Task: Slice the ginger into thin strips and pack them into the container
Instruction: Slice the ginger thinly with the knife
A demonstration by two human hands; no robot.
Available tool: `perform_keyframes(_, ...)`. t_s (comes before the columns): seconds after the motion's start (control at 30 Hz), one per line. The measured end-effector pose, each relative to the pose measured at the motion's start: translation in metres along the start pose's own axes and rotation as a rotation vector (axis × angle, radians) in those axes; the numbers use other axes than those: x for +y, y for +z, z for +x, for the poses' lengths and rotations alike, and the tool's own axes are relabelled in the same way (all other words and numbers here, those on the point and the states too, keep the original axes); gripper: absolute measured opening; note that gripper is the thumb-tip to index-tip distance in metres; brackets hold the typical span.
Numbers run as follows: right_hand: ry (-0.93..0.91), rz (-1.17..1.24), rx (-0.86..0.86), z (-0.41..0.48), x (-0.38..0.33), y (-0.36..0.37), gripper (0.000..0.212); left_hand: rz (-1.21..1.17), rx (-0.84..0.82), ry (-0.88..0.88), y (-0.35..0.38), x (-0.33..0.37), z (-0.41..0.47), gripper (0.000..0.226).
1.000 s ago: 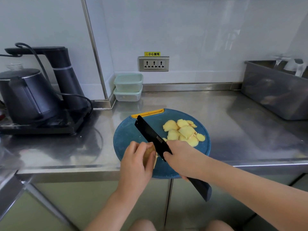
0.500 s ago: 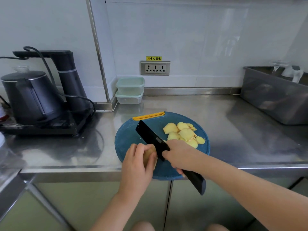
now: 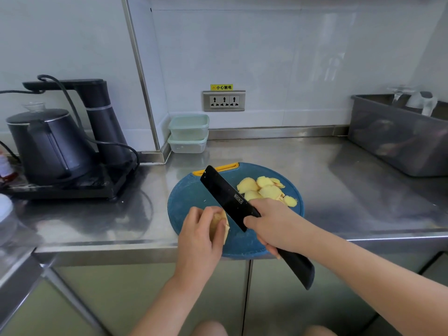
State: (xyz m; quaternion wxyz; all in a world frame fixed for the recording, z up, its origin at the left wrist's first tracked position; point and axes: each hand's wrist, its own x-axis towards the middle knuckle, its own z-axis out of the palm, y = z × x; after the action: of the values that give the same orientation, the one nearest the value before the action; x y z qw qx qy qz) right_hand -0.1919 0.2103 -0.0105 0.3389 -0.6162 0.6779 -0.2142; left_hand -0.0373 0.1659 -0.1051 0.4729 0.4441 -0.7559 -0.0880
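I see left hand [image 3: 198, 229] grip clamped on ginger [image 3: 219, 225] stub at board [image 3: 189, 197] near edge. Right hand [image 3: 274, 224] grip is wrapped on knife [image 3: 230, 198], blade just beside the stub; touching or not, can't tell. Stub's small, so a slipped blade could nick that hand. The cut slices [image 3: 261, 187] are piled behind.

A steel counter [image 3: 339, 190] ran left to right below a white tiled wall [image 3: 291, 57]. On its left stood a black kettle [image 3: 46, 141] on a dark base tray [image 3: 80, 187], just beside a black dispenser tower [image 3: 101, 117] with a black cable [image 3: 70, 100] looping over it. A triple socket panel [image 3: 224, 101] sat on the far wall under a yellow warning label [image 3: 221, 87]. A grey bin [image 3: 397, 139] stood at the far right. Pale green cabinet doors [image 3: 145, 299] lay below the near edge.
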Motion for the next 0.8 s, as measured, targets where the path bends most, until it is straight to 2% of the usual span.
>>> perform_keyframes(0.17, -0.008, -0.030, -0.012, 0.000, 0.001, 0.002, 0.011, 0.007, 0.002, 0.023, 0.000, 0.001, 0.001, 0.020)
perform_keyframes(0.4, -0.014, -0.099, 0.000, 0.001, 0.001, 0.007, 0.014, 0.012, 0.011, 0.033, 0.001, 0.000, 0.001, 0.010)
perform_keyframes(0.8, 0.042, -0.091, -0.108, 0.012, -0.005, 0.007, 0.014, 0.006, 0.030, 0.043, 0.003, -0.004, 0.001, 0.010)
